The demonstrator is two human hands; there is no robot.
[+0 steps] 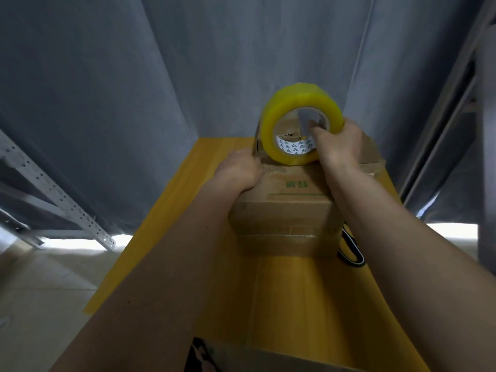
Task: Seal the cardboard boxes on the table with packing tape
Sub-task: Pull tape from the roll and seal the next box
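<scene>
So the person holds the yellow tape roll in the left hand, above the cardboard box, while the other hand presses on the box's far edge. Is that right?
Not quite. The head view shows the right hand gripping the yellow tape roll above the cardboard box. It is the left hand that presses on the box's far edge, where the pulled-out tape comes down.

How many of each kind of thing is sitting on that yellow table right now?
Cardboard boxes: 2, the box being taped and a second box behind it.
Tape rolls: 1, the yellow tape roll, held by the right hand.
Scissors: 1, the black-handled scissors, partly hidden.
Total: 4
</scene>
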